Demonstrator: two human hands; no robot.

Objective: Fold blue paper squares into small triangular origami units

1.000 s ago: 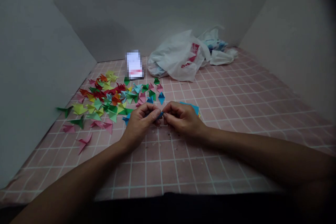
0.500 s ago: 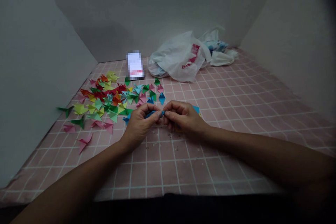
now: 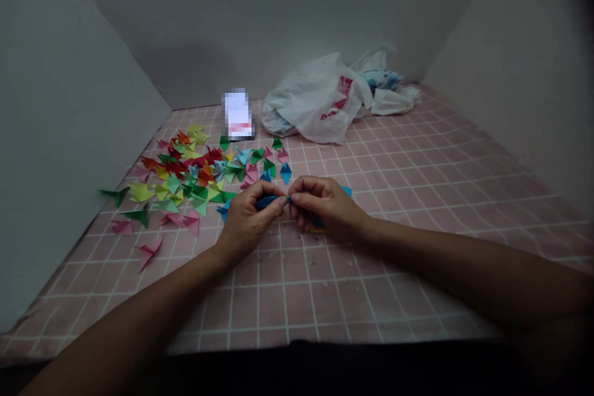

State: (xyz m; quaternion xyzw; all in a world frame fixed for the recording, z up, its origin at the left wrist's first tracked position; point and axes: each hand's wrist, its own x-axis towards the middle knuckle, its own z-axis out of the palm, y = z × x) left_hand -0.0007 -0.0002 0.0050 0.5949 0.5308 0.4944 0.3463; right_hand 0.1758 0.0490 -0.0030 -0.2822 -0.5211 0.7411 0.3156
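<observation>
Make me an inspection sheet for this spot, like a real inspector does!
Surface: pink mat with white grid lines.
Job's things: blue paper strip; colourful folded paper pieces lie beside it.
Clutter: white plastic bag, blurred white packet, small crumbs.
Hands: left hand and right hand pinch the strip between their fingers.
Cables: nothing seen.
Surroundings: grey walls on three sides.

The single head-worn view looks forward and down from just behind the left hand [image 3: 245, 226] and right hand [image 3: 325, 207], close above the pink grid mat [image 3: 371, 297], facing the white back wall [image 3: 278, 25] at 12 o'clock.
</observation>
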